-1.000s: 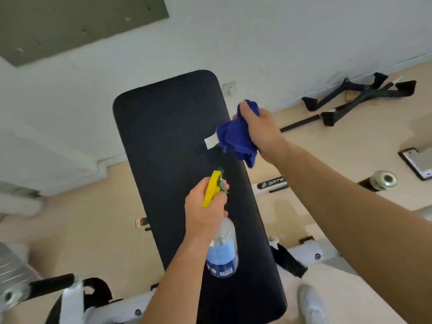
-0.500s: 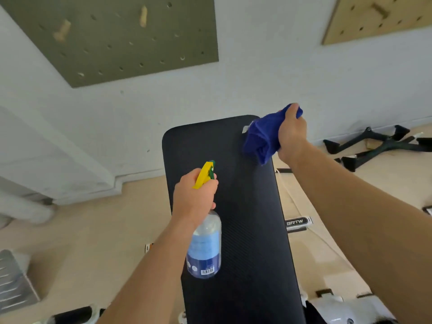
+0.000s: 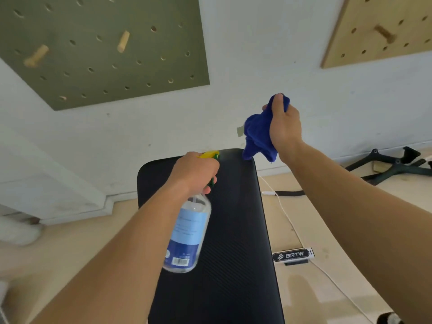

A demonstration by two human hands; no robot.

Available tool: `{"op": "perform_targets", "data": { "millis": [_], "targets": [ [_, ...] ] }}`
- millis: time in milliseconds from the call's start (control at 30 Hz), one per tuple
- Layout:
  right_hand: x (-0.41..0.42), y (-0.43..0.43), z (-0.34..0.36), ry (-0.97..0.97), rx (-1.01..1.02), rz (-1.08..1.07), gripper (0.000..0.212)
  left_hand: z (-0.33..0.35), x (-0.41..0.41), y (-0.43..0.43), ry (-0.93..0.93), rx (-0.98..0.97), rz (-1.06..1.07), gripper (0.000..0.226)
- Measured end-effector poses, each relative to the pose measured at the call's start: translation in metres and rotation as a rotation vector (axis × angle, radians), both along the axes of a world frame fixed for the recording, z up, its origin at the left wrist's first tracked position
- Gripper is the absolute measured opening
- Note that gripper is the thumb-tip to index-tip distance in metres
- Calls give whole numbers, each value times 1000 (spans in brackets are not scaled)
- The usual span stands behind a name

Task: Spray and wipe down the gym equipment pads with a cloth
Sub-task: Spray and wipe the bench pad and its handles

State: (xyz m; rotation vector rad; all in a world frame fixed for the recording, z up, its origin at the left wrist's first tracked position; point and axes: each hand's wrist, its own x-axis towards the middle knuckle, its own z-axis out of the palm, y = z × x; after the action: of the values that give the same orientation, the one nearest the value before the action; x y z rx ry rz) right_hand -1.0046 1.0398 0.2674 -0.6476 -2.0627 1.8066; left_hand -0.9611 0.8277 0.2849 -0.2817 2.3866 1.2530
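Note:
A long black bench pad [image 3: 236,230] runs away from me toward the white wall. My left hand [image 3: 195,173] grips a clear spray bottle [image 3: 187,232] with a blue label and a yellow trigger head, held over the pad's far half with the nozzle pointing at the far end. My right hand [image 3: 284,127] holds a bunched blue cloth [image 3: 257,134] in the air above the pad's far right corner. The cloth's lowest fold hangs right at the pad's edge; whether it touches I cannot tell.
A white bench foot marked GRTW [image 3: 293,254] and a white cable [image 3: 287,216] lie on the beige floor to the right. Black metal frame pieces [image 3: 395,164] lie by the wall at far right. A green pegboard [image 3: 98,47] and a wooden pegboard [image 3: 383,31] hang on the wall.
My view has tilted up toward the wall. Both hands moved along the pad to its far end, the bottle advancing and the cloth rising off the pad's right side.

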Motion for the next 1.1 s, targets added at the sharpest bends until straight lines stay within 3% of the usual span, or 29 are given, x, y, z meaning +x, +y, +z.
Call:
{"op": "perform_targets", "data": {
  "millis": [133, 200, 267, 400, 533, 633, 900, 1100],
  "targets": [
    [0, -20, -4, -17, 194, 201, 49, 2, -4, -13, 79, -114, 9, 10],
    [5, -40, -28, -146, 543, 403, 48, 4, -4, -24, 97, -102, 28, 12],
    [15, -62, -52, -274, 835, 460, 48, 9, -4, -38, 113, -88, 39, 21],
    [15, -130, -67, -78, 1221, 444, 44, 20, 0, -70, 194, -47, 120, 45],
    [-8, -226, -56, 6, 1160, 729, 33, 21, 2, -115, 263, 4, 251, 41],
    [-22, -239, -49, 20, 1187, 830, 34, 13, 4, -149, 270, 6, 331, 34],
    [-31, -89, -34, -437, 1080, 554, 39, -19, 22, -170, 232, 20, 245, 46],
    [-33, -180, -40, -263, 1098, 579, 35, -48, 51, -217, 192, 199, 263, 32]
  ]
}}
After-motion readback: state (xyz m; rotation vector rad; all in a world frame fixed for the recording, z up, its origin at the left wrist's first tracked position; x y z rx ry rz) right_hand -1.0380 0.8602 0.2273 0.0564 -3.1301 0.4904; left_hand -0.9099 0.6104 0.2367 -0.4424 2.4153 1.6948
